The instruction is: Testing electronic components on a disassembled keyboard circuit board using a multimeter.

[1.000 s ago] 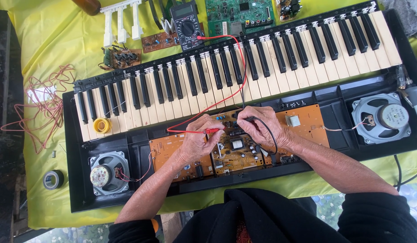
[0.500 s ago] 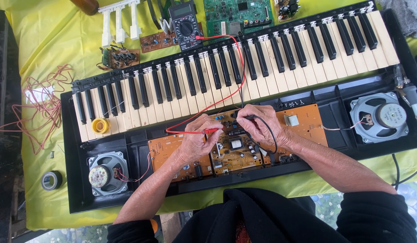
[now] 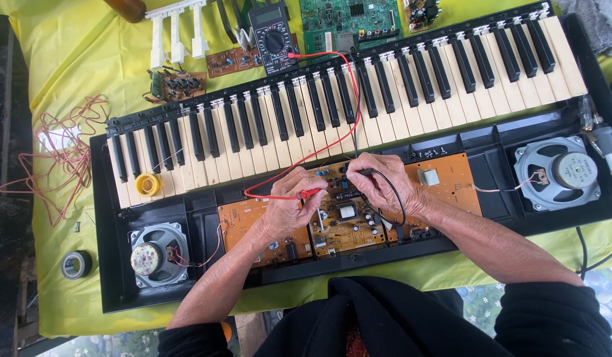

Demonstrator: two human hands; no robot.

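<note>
An opened electronic keyboard [image 3: 359, 106] lies across the yellow cloth, its orange circuit board [image 3: 349, 221] bared below the keys. My left hand [image 3: 289, 208] is closed around a red test probe [image 3: 310, 193], tip down on the board. Just to the right, my right hand [image 3: 379, 182] grips a black test probe [image 3: 360, 172], also touching the board. Red and black leads run up over the keys to a dark multimeter [image 3: 273, 36] at the far edge.
Two round speakers [image 3: 154, 254] [image 3: 562, 172] sit at the case's ends. A yellow solder reel [image 3: 148, 184] rests on the left keys. Tangled red wire [image 3: 55, 158], black tape roll [image 3: 76, 264], small boards [image 3: 177, 84], a green board [image 3: 349, 23] and white key pieces [image 3: 177, 30] lie around.
</note>
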